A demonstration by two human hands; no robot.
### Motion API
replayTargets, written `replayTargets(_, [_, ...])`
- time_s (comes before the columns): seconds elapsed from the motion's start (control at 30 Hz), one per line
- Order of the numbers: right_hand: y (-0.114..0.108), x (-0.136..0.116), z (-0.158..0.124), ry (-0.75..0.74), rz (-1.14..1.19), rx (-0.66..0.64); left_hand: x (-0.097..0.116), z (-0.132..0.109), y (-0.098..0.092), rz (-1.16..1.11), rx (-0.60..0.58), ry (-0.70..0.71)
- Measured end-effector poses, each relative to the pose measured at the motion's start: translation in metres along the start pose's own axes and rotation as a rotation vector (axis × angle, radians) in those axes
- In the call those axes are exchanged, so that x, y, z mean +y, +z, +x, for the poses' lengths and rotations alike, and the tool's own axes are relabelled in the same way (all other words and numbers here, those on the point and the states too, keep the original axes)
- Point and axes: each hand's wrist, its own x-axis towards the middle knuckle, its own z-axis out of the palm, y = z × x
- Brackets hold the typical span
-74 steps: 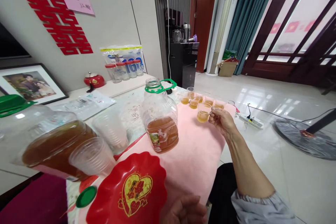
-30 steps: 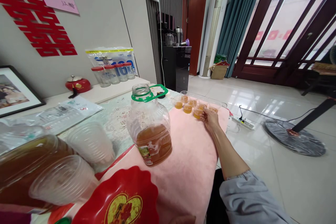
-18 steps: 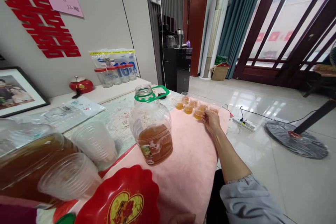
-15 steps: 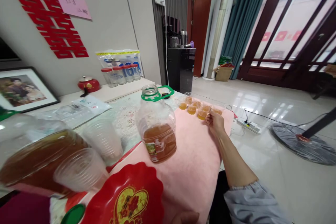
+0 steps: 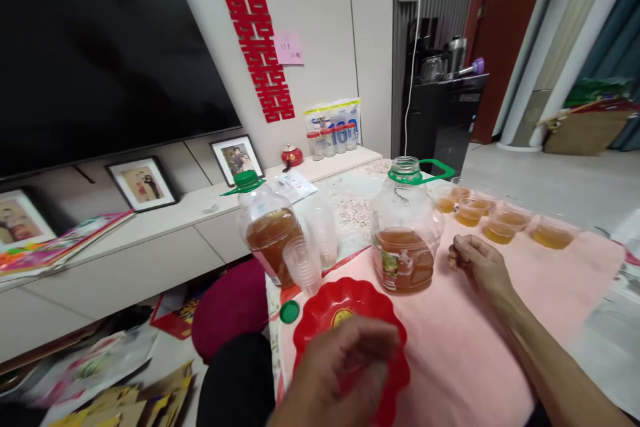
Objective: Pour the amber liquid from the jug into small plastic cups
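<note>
My left hand (image 5: 345, 367), blurred, hovers over the red scalloped tray (image 5: 357, 290); its fingers curve away from the thumb, and no held thing shows. Beside the large clear jug (image 5: 406, 227), my right hand (image 5: 480, 270) has its fingers curled in, with nothing visible in them. Brown liquid fills the lower part of this uncapped jug, which has a green handle. Several clear plastic cups (image 5: 500, 230) of amber liquid stand beyond my right hand. A second jug (image 5: 273, 230), green-capped, is on the left, near stacked empty cups (image 5: 303, 263) and a loose green lid (image 5: 289, 311).
A pink cloth (image 5: 465, 353) covers much of the table. Behind it runs a low white cabinet (image 5: 195, 213) with framed photos (image 5: 141, 184) and red-lidded glass jars (image 5: 327, 143). A dark red stool (image 5: 230, 307) stands left of the table, near cardboard (image 5: 135, 407) on the floor.
The view has swung left. My right hand has left the cups of amber liquid and come back near the open jug. My left hand has risen from the bottom edge to above the tray.
</note>
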Motion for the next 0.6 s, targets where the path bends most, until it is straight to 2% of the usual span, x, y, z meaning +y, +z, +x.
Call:
replayTargets(0.03, [0.002,0.0,-0.001,-0.003,-0.016,-0.016,0.01,0.002,-0.017,0.276,0.117,0.113])
replayTargets(0.1, [0.004,0.0,0.0,-0.008,-0.037,-0.037,0.026,0.008,-0.051,0.667,0.309,0.309])
replayTargets(0.17, [0.004,0.001,0.002,-0.013,-0.049,-0.046,0.036,0.015,-0.078,0.918,0.408,0.359])
replayTargets(0.23, [0.004,0.003,0.004,-0.015,-0.061,-0.052,0.042,0.025,-0.096,1.089,0.432,0.318])
replayTargets(0.33, [0.005,0.006,0.005,-0.018,-0.078,-0.055,0.052,0.05,-0.107,1.265,0.392,0.233])
replayTargets(0.5, [0.01,0.008,0.006,-0.023,-0.096,-0.073,0.064,0.101,-0.106,1.451,0.286,0.196])
replayTargets(0.6, [0.013,0.008,0.006,-0.016,-0.109,-0.097,0.068,0.121,-0.104,1.563,0.242,0.132])
